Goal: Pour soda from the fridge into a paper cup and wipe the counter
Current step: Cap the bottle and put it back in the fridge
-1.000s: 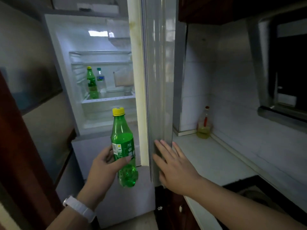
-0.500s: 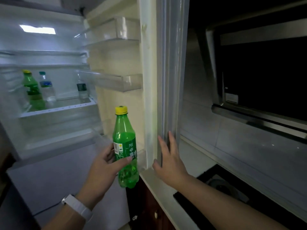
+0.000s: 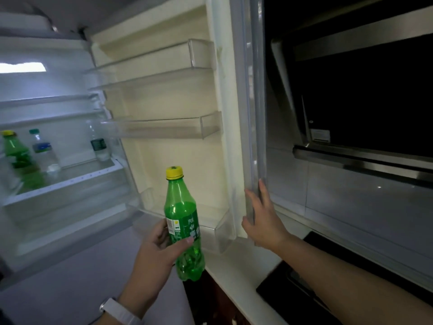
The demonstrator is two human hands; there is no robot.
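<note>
Holding the soda bottle (image 3: 183, 221) upright, the left hand (image 3: 153, 252) wraps its lower half: thumb across the label's front, other fingers (image 3: 161, 231) curled round the back, so a firm full grip, w/ the yellow cap well above the fingers and the bulged base just below them. Bottle's long axis is vertical, approx. parallel to the fridge door (image 3: 236, 102) edge. Right hand (image 3: 263, 221) lies flat on that edge, fingers (image 3: 261, 187) straight & pointing up, not curled round anything. Key relation: the door stands open, w/ its inner face and the lower door bin (image 3: 220, 238) just beyond & right of the left-hand fingers. The bottle sits in front of that bin, i.e. btwn door and fridge interior. Judging by this, next step is prob. shutting the door w/ the right hand, the nearer one. The push would go leftward from those fingers, so the bottle likely needs to come back toward the body first or the door may clip it. Counter (image 3: 236, 268) runs below the right wrist, dark cooktop (image 3: 295, 287) further right. No paper cup in view, so pour & wipe look not yet begun. Far left of the left fingers, inside the fridge: another green bottle (image 3: 18, 158) and a blue-label water bottle (image 3: 44, 151).
</note>
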